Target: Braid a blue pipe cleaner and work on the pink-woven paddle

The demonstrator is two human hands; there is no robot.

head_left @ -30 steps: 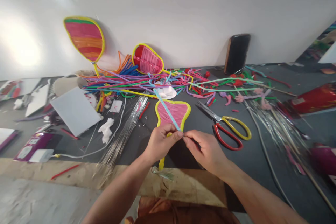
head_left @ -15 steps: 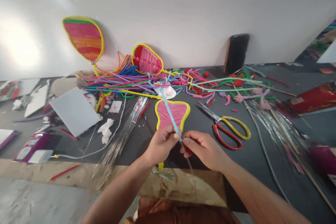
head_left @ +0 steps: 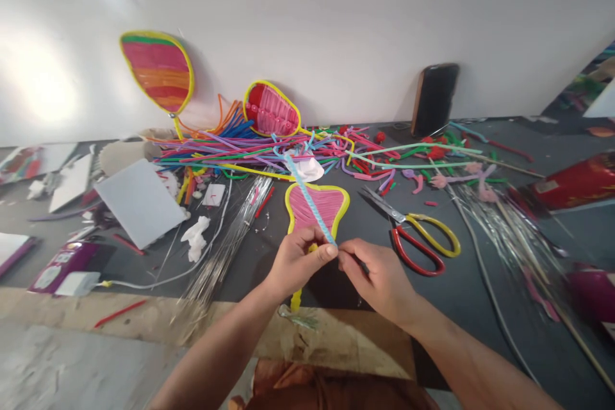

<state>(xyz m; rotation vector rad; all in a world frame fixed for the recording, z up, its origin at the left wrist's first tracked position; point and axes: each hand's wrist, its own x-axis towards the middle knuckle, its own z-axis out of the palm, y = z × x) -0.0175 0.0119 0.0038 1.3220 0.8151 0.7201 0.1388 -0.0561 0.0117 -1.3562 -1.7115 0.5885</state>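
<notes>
Left grip (head_left: 303, 262) is pinching the near end of a light-blue twisted pipe cleaner (head_left: 310, 200), which is slanting far and left above a yellow-rimmed pink fan (head_left: 332, 202). Right grip (head_left: 377, 272) is resting just beside that end; I cannot tell whether it is grasping it. Scissors (head_left: 398, 215) are lying right on the desk (head_left: 451, 278), and loose pipe cleaners (head_left: 250, 146) are spreading along the far side.

dark tabletop (head_left: 356, 205): pink panel (head_left: 331, 202), yellow-rimmed; red-and-yellow-handled scissors (head_left: 398, 216), right of panel; silvery wire bundle (head_left: 235, 230); crumpled white scrap (head_left: 195, 239); phone (head_left: 435, 102), upright.
</notes>
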